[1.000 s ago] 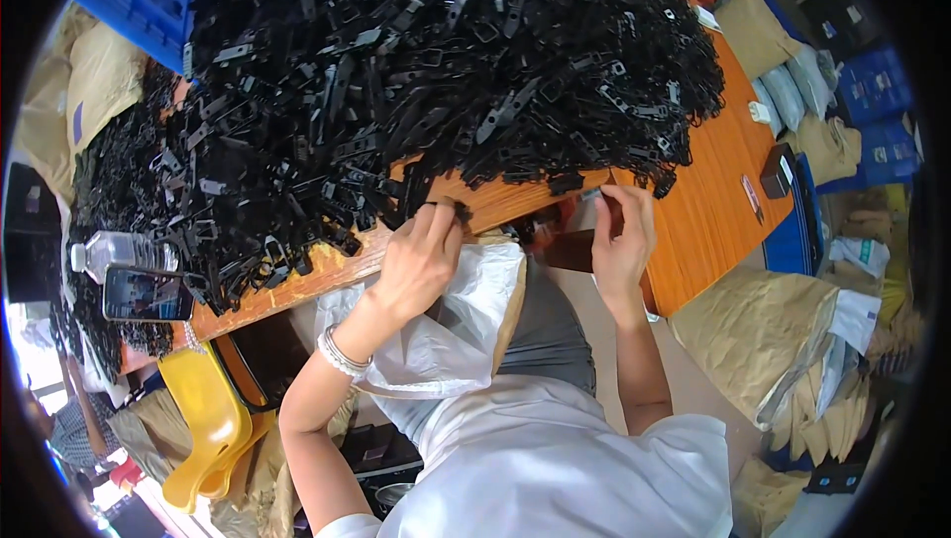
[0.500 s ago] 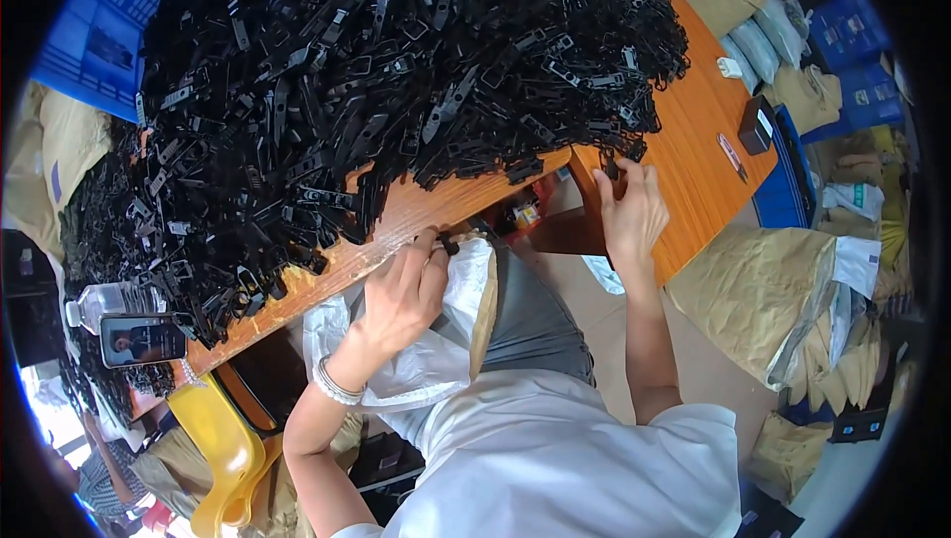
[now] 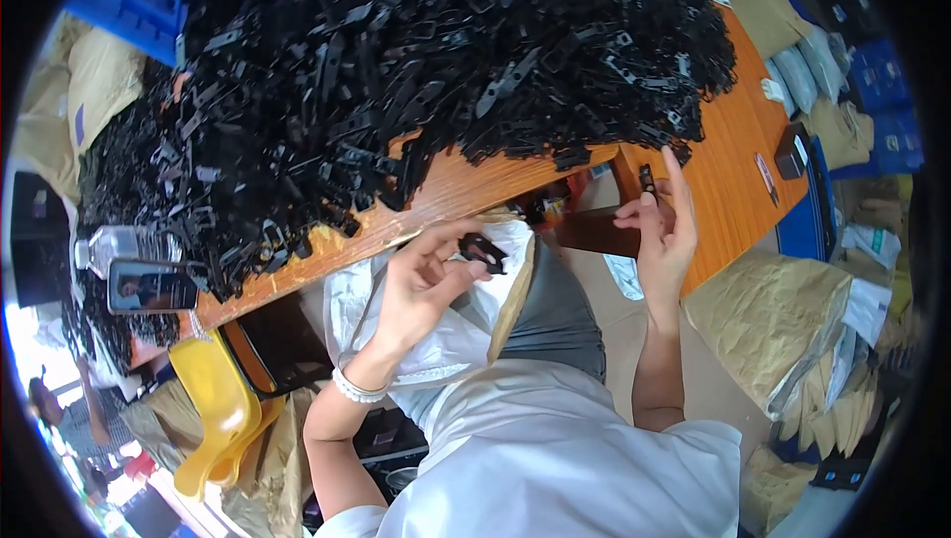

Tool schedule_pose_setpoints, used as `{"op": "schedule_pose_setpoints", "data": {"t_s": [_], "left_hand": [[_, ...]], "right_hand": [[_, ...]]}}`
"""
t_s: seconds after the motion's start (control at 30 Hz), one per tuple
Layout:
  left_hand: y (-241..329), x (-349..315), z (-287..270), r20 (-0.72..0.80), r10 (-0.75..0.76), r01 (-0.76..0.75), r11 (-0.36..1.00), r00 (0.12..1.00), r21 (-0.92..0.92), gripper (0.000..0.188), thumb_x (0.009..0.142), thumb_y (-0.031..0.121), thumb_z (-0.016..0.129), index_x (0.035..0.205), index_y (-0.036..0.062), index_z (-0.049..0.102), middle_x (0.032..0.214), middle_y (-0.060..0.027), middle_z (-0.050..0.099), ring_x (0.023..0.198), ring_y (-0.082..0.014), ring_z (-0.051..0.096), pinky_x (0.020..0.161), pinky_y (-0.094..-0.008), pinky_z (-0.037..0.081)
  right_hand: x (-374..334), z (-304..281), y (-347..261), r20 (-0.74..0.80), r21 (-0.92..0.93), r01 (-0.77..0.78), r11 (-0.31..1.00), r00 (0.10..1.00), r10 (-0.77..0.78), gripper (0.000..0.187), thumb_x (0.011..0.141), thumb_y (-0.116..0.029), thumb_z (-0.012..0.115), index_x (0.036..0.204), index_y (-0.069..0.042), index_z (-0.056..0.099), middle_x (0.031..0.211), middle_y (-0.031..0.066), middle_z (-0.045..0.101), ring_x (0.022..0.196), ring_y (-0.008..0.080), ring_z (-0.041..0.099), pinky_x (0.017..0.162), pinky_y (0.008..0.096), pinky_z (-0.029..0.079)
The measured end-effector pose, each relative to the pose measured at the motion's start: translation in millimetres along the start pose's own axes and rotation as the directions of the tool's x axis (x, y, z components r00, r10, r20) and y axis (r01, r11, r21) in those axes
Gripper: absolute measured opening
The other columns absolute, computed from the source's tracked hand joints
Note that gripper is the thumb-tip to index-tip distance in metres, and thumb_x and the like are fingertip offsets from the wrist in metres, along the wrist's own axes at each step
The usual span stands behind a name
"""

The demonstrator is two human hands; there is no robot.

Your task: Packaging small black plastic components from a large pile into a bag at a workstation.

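Left hand (image 3: 418,285) pinches black part (image 3: 482,254), center, over white-lined bag (image 3: 510,315). Right hand (image 3: 666,238), fingers partly spread, holds small black piece (image 3: 647,179), right of center. Hands well apart; surface (image 3: 738,176) edge slants nearby.

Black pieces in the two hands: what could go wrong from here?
The small black piece sits at the right hand's fingertips, so it could slip.

The left hand holds its dark piece above the white-lined bag; a loosened grip might drop it in.

The heaped black pile reaches the front edge of the table, so a brushing arm could knock loose parts off.
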State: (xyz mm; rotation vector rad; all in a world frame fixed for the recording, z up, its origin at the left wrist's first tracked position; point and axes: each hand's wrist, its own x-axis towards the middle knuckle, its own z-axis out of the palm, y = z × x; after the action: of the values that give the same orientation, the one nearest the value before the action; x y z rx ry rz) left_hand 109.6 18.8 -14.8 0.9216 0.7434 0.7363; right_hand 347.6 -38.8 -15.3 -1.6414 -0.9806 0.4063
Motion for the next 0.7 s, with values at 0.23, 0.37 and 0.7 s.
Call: {"op": "schedule_pose_setpoints", "data": {"t_s": [0.23, 0.37, 0.7], "left_hand": [[2.5, -15.5, -1.4, 0.035, 0.130, -0.130, 0.991, 0.991, 0.012, 0.036, 0.079, -0.014, 0.057, 0.114, -0.0074, 0.049, 0.109, -0.0130, 0.057, 0.099, -0.0168, 0.058, 0.085, -0.0272, 0.048], [4.3, -26.9, -3.6, -0.014, 0.149, -0.150, 0.989, 0.989, -0.019, 0.037, 0.078, -0.014, 0.057, 0.114, -0.0073, 0.050, 0.112, -0.0147, 0.056, 0.103, -0.0180, 0.056, 0.087, -0.0286, 0.048], [0.6, -32.9, -3.1, -0.059, 0.261, -0.260, 0.965, 0.963, 0.027, 0.035, 0.078, -0.013, 0.058, 0.112, -0.0062, 0.050, 0.113, -0.0163, 0.057, 0.103, -0.0193, 0.057, 0.090, -0.0295, 0.047]], "right_hand": [[-24.6, 48.5, -34.1, 0.426, 0.527, -0.104, 0.844, 0.891, -0.156, 0.015, 0.085, 0.000, 0.053, 0.099, 0.002, 0.048, 0.103, 0.0191, 0.059, 0.094, 0.0272, 0.061, 0.088, 0.0383, 0.046], [-21.8, 57.7, -40.2, 0.542, 0.417, 0.251, 0.874, 0.703, -0.460, 0.006, 0.076, 0.000, 0.061, 0.080, 0.003, 0.061, 0.099, 0.0191, 0.063, 0.106, 0.0359, 0.056, 0.093, 0.0436, 0.041], [-22.6, 60.1, -36.4, 0.529, 0.339, 0.417, 0.843, 0.656, -0.537, 0.014, 0.076, -0.006, 0.063, 0.089, -0.003, 0.068, 0.105, 0.0161, 0.062, 0.106, 0.0341, 0.054, 0.088, 0.0408, 0.043]]}}
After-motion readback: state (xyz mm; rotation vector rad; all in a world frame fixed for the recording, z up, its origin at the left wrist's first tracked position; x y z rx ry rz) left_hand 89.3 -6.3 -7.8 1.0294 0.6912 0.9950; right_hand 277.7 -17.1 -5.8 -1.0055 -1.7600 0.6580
